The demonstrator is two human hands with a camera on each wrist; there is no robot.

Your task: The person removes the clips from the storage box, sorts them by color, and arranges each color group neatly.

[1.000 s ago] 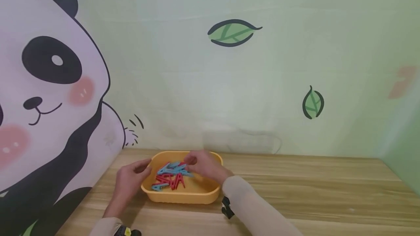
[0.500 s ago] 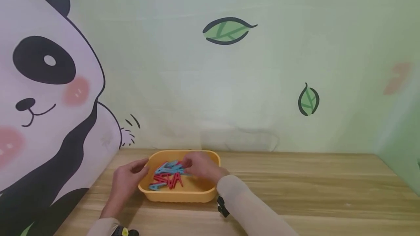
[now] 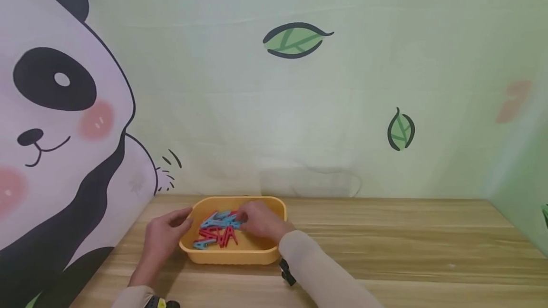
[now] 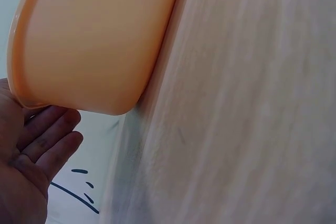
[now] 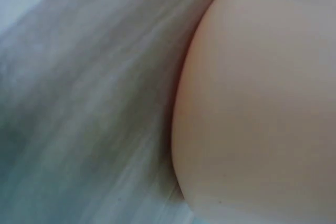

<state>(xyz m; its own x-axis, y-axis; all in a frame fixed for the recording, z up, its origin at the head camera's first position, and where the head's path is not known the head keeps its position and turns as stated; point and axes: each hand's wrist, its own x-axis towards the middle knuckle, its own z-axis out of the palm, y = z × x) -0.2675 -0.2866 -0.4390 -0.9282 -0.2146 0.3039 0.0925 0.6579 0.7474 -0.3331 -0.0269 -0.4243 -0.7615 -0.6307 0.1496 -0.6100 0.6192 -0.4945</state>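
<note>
A yellow plastic basket [image 3: 239, 256] sits on the wooden table. Inside, mostly toward its left half, lies a loose pile of blue clothespins [image 3: 210, 222] and red clothespins [image 3: 229, 236]. My left hand [image 3: 164, 234] is at the basket's left end, thumb and forefinger right at the rim. The left wrist view shows its other fingers [image 4: 60, 148] extended, fairly straight, beside the outer wall. My right hand [image 3: 261, 220] reaches into the basket from the right, fingers bent down at the pile's right side. Its fingertips are mostly hidden, and I cannot tell whether they pinch a clothespin.
Wood-grain table [image 3: 385, 241] extends to the right of the basket. Close behind stands a pale green backdrop [image 3: 342, 108] printed with leaves and a large panda [image 3: 64, 122]. In the right wrist view, the basket's outer wall [image 5: 252, 103] takes up the right side.
My right hand has lowered slightly into the basket, its fingertips closer to the pile. The left hand stays at the rim. The whole head view has shifted a little.
</note>
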